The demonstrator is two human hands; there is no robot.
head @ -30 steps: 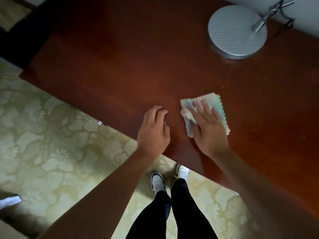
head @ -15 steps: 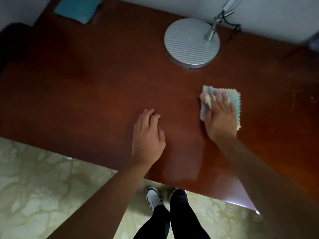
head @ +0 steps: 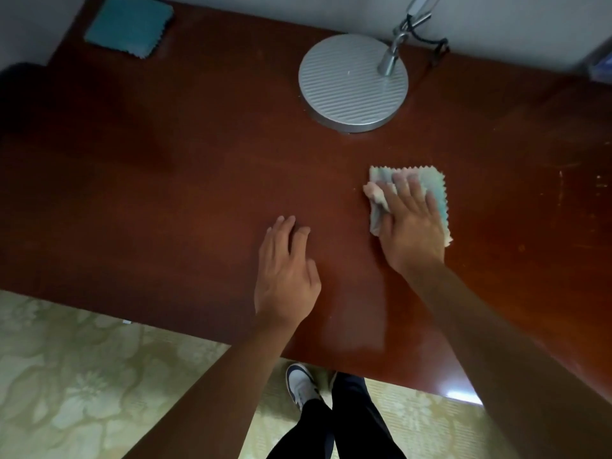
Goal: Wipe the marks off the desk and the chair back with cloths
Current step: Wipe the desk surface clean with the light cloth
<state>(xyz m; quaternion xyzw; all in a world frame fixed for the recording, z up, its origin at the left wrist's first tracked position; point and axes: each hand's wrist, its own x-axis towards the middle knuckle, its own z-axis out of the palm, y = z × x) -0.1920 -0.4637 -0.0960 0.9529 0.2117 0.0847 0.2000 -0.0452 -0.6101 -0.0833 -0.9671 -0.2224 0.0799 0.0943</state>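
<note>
Dim, soft picture; faint glare on the desk, edges bowed.

Cloth lies on desk, before lamp base.

Likely a home: desk, lamp, floral floor.

Bare forearms, no sleeves, black trousers, seemingly white-and-navy trainer
</note>
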